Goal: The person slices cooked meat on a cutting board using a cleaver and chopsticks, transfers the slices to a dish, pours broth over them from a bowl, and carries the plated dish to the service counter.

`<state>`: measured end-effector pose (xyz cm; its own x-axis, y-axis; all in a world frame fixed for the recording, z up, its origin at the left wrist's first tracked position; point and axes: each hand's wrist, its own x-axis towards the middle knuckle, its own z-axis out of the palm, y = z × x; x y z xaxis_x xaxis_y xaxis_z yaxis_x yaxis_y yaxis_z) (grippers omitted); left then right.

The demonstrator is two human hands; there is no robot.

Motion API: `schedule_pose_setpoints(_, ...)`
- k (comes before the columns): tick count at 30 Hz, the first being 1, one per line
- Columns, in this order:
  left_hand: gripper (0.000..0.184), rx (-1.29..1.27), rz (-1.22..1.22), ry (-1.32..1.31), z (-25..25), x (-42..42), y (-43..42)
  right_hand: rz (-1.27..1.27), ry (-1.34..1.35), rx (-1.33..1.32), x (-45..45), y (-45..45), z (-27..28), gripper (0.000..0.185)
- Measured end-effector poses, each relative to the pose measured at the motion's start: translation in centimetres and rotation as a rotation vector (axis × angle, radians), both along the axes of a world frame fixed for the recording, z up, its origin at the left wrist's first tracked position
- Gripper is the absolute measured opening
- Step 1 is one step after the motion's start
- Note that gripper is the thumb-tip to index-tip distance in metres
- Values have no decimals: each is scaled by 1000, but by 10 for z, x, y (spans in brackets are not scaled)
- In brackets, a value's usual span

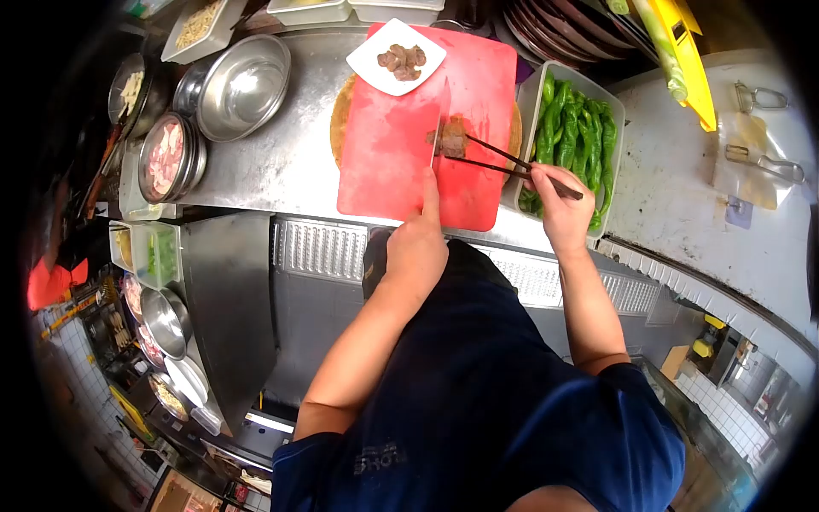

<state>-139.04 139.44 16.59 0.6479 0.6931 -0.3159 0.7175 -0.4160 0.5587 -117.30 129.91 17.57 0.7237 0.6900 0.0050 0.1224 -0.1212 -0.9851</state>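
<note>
My left hand (416, 252) is closed around a knife, its index finger stretched along the spine. The thin blade (439, 128) stands nearly edge-on against a piece of brown cooked meat (455, 138) on the red cutting board (384, 183). From the right, my right hand (559, 209) grips a pair of dark chopsticks (495, 166), whose tips reach the meat, one on each side. A small bit of meat lies left of the blade. At the board's far end, a white square plate (367, 58) carries several brown meat slices (401, 61). The knife handle is hidden by my fingers.
Right of the board stands a tub of long green peppers (580, 128). Steel bowls (245, 88) and a bowl of raw sliced meat (166, 158) are on the left. A yellow peeler-like tool (693, 68) overhangs the top right. A person's red garment (55, 282) shows far left.
</note>
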Motion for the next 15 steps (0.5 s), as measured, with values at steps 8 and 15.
schedule_pose_setpoints(8, 90, 52, -117, 133, 20, -62, -13, -288, 284, 136, -10, -12, -24, 22)
schedule_pose_setpoints(15, 81, 104, -12, 11, 24, -107, -4, -461, 460, 190, 0, -48, -29, 29)
